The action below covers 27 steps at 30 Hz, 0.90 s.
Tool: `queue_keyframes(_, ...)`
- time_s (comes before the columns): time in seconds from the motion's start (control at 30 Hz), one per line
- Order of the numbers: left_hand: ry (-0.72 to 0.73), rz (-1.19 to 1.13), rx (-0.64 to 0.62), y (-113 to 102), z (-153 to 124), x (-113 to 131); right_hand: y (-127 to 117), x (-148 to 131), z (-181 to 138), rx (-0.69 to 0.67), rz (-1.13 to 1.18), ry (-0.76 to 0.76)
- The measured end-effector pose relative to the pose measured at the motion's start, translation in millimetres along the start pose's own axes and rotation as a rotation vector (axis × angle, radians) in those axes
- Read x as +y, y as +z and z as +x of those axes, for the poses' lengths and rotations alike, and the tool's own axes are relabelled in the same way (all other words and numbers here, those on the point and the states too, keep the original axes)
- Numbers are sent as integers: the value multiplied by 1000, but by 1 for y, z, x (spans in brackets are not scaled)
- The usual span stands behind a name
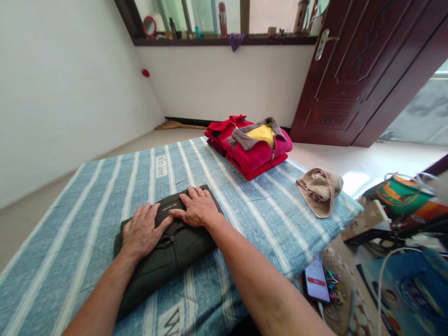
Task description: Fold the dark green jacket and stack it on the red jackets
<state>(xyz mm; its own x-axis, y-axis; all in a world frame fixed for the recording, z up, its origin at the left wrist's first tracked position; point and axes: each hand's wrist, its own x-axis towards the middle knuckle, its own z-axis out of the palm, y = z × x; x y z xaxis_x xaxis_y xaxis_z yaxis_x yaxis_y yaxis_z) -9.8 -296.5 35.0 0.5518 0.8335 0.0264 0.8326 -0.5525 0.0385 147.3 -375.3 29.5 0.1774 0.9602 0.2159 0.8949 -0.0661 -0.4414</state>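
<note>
Folded dark trousers (182, 249) lie in a flat bundle on the blue-and-white striped bed cover (105, 219). A small line of pale print and what looks like a drawstring show near the waistband. My left hand (142, 231) presses on the left part of the bundle, palm down with the fingers stretched out. On its upper right part rests my right hand (198, 207), also flat, its fingers spread. The two thumbs come close together over the middle. Neither hand grips the cloth.
A stack of folded red and magenta clothes (250, 147) sits at the bed's far side. To its right lies a crumpled beige cloth (320, 189). Beyond the right edge are a phone (317, 280), bags (402, 200) and a box (367, 217). A brown door (343, 88) stands behind.
</note>
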Motion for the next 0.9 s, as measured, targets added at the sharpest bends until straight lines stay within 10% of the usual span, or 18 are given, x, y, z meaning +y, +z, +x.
queue_keyframes(0.6, 3, -98, 26, 6, -2, -5, 0, -3, -3, -19, -13, 10)
queue_keyframes(0.9, -56, -560, 363, -9, -21, -27, -3, -6, -7, 8, 17, 1)
